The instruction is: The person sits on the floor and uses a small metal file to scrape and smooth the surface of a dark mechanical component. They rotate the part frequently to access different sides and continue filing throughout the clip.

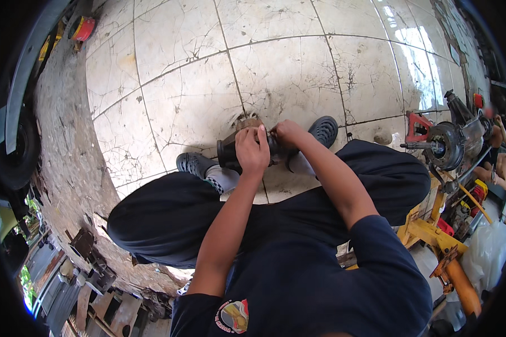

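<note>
Between my feet, a dark, greasy metal housing [227,154] with a rounded flange stands on the tiled floor. My left hand [252,147] lies over its top, fingers bent down and gripping it. At the housing's right side my right hand [289,135] is closed, knuckles up. Whatever its fingers hold is hidden. A rusty-brown end [248,122] of the housing shows just beyond my left fingers. My two hands cover much of the part's middle.
Cracked white tiles [287,67] stretch ahead. To the right stand a red jack stand [416,128], an axle with a brake drum [447,145] and a yellow metal frame [433,233]. Another person's limbs [497,157] show beyond the axle. A tyre [19,149] is at left.
</note>
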Demonstrator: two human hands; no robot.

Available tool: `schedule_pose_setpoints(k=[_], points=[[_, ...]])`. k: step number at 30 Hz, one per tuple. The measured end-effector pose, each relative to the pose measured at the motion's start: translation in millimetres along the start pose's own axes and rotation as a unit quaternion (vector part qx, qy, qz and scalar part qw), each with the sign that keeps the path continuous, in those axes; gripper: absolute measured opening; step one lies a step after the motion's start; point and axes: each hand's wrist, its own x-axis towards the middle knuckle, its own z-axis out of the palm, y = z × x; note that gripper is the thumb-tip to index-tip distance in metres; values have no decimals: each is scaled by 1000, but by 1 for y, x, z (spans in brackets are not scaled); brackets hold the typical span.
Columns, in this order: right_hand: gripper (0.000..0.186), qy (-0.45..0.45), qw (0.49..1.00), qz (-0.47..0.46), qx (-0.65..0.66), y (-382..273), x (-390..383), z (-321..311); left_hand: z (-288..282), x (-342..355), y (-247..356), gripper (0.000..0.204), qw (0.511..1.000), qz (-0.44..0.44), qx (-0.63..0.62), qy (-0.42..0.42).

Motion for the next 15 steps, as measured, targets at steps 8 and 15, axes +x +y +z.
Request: schedule_pose_setpoints(k=[8,15], points=[[19,-24,999,13,20,-6,4,-13,-2,1,-4,32,1000,-11,-26,6],[22,-97,992,-33,-79,-13,-1,-27,0,1,-6,33,999,-22,-17,30]])
